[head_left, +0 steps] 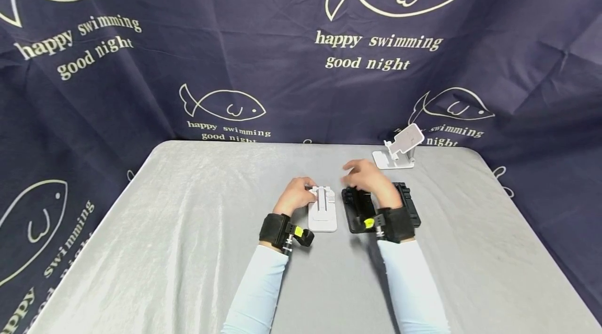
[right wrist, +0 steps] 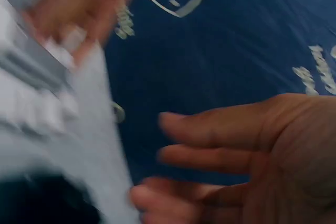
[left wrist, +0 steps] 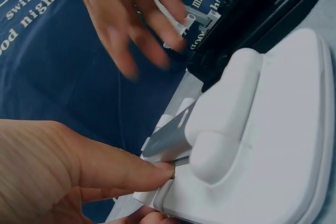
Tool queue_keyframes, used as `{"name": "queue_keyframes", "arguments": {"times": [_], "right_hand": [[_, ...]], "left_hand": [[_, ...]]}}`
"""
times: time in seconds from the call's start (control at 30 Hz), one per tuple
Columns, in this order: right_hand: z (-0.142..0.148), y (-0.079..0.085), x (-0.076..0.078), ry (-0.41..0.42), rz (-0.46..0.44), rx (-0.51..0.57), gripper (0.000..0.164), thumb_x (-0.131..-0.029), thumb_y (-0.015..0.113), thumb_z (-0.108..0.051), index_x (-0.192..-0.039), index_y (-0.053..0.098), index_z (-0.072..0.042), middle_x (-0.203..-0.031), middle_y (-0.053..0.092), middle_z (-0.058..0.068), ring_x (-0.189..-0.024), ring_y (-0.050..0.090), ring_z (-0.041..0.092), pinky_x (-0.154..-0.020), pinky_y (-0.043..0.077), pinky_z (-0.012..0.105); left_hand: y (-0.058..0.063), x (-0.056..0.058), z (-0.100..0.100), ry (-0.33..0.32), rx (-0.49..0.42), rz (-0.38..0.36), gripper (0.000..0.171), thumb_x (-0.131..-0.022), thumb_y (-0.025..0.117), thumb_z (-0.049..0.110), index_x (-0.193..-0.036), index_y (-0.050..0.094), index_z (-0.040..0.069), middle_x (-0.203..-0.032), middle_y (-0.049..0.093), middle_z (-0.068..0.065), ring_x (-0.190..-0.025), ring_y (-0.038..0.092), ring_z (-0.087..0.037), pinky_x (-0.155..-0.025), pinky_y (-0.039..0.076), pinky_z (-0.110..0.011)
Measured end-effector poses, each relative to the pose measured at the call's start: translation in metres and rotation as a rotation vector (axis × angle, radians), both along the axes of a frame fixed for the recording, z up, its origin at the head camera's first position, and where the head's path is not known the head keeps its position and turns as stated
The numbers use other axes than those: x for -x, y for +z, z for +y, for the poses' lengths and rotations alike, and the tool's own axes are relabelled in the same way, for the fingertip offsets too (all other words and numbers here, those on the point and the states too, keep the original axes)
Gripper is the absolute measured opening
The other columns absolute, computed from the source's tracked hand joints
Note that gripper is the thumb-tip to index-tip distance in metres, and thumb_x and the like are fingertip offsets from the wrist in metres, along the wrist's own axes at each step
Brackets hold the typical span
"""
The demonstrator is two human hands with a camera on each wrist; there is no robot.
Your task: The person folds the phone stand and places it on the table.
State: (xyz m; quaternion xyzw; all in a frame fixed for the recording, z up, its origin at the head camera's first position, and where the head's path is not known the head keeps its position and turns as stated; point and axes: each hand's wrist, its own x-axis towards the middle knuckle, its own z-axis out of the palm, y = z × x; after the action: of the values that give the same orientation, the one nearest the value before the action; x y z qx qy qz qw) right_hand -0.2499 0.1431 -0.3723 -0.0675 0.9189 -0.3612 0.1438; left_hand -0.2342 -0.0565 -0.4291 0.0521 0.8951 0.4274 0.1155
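Note:
My left hand (head_left: 295, 195) is at the far left corner of a flat, folded white phone stand (head_left: 322, 223). In the left wrist view, its thumb and fingers pinch the white stand's edge beside the grey hinge bar (left wrist: 169, 137). Over a folded black phone stand (head_left: 354, 219) hovers my right hand (head_left: 369, 177), with nothing in its grasp. Its fingers (right wrist: 215, 127) are loosely spread in the right wrist view, where motion blurs both hands and the stands. The right forearm partly hides the black stand.
Another black folded stand (head_left: 408, 203) lies just right of the right wrist. An unfolded white phone stand (head_left: 408, 139) stands at the back right of the cloth-covered table (head_left: 211, 250). Behind the table hangs a dark blue curtain (head_left: 291, 62) with fish prints.

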Motion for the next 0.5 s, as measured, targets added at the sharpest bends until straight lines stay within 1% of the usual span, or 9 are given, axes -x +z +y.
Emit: {"name": "queue_keyframes", "arguments": {"times": [0.07,0.13,0.17,0.23,0.27,0.3,0.37,0.43,0.5], "right_hand": [[0.018,0.011,0.006,-0.058,0.162,0.023,0.045,-0.088,0.063,-0.014,-0.129,0.052,0.002,-0.117,0.060,0.025,-0.102,0.060,0.036,-0.089,0.049,0.045],[0.036,0.018,0.013,-0.158,0.354,0.058,0.049,-0.086,0.066,-0.015,-0.130,0.051,0.001,-0.125,0.055,0.025,-0.114,0.052,0.039,-0.098,0.041,0.049],[0.045,0.021,0.018,-0.223,0.434,0.088,0.054,-0.085,0.069,-0.015,-0.133,0.049,-0.002,-0.131,0.051,0.025,-0.120,0.047,0.039,-0.103,0.036,0.051],[0.062,0.023,0.027,-0.351,0.572,0.142,0.070,-0.081,0.074,-0.018,-0.142,0.041,-0.009,-0.141,0.040,0.022,-0.130,0.036,0.038,-0.109,0.024,0.052],[0.070,0.022,0.031,-0.412,0.606,0.175,0.081,-0.078,0.077,-0.020,-0.146,0.034,-0.015,-0.147,0.033,0.018,-0.135,0.028,0.035,-0.112,0.018,0.052],[0.078,0.020,0.035,-0.465,0.613,0.209,0.092,-0.077,0.079,-0.024,-0.151,0.024,-0.021,-0.154,0.022,0.014,-0.141,0.019,0.033,-0.113,0.011,0.053],[0.094,0.013,0.043,-0.545,0.575,0.295,0.112,-0.074,0.082,-0.029,-0.152,0.002,-0.033,-0.160,0.004,0.005,-0.146,0.005,0.025,-0.116,0.002,0.051],[0.108,0.001,0.049,-0.566,0.502,0.409,0.121,-0.075,0.081,-0.028,-0.149,-0.015,-0.035,-0.160,-0.011,0.000,-0.147,-0.006,0.018,-0.118,-0.002,0.044],[0.118,-0.012,0.054,-0.574,0.404,0.494,0.122,-0.079,0.077,-0.026,-0.147,-0.025,-0.033,-0.158,-0.019,0.000,-0.146,-0.011,0.015,-0.119,-0.002,0.036]], "left_hand": [[0.001,0.000,0.000,0.000,0.006,-0.001,0.031,-0.074,0.067,0.000,-0.105,0.067,0.000,-0.103,0.065,-0.015,-0.087,0.056,-0.023,-0.072,0.044,-0.028],[0.001,-0.001,-0.001,0.000,0.010,-0.003,0.031,-0.075,0.067,0.001,-0.106,0.067,0.000,-0.103,0.065,-0.015,-0.087,0.055,-0.023,-0.072,0.044,-0.028],[0.001,-0.001,-0.001,0.001,0.009,-0.005,0.031,-0.075,0.067,0.001,-0.106,0.066,0.000,-0.103,0.065,-0.015,-0.087,0.055,-0.023,-0.072,0.044,-0.029],[0.001,-0.001,-0.001,0.002,0.008,-0.008,0.032,-0.075,0.067,0.001,-0.107,0.066,0.000,-0.103,0.065,-0.015,-0.086,0.055,-0.023,-0.071,0.044,-0.028],[0.001,-0.001,-0.001,0.003,0.006,-0.009,0.032,-0.075,0.067,0.001,-0.107,0.066,0.000,-0.103,0.064,-0.015,-0.086,0.055,-0.023,-0.070,0.044,-0.028],[0.001,-0.001,-0.001,0.004,0.006,-0.010,0.032,-0.075,0.067,0.002,-0.107,0.066,0.000,-0.104,0.064,-0.015,-0.086,0.055,-0.023,-0.070,0.044,-0.028],[0.001,-0.001,-0.001,0.004,0.002,-0.008,0.032,-0.075,0.067,0.002,-0.107,0.066,0.000,-0.104,0.065,-0.015,-0.086,0.055,-0.023,-0.069,0.043,-0.027],[0.000,-0.001,-0.001,0.003,-0.003,-0.007,0.032,-0.075,0.067,0.001,-0.107,0.066,0.000,-0.103,0.065,-0.015,-0.085,0.055,-0.022,-0.069,0.043,-0.026],[-0.001,-0.001,-0.001,0.001,-0.006,-0.004,0.032,-0.075,0.067,0.001,-0.107,0.066,-0.001,-0.101,0.065,-0.015,-0.084,0.055,-0.022,-0.067,0.043,-0.026]]}}
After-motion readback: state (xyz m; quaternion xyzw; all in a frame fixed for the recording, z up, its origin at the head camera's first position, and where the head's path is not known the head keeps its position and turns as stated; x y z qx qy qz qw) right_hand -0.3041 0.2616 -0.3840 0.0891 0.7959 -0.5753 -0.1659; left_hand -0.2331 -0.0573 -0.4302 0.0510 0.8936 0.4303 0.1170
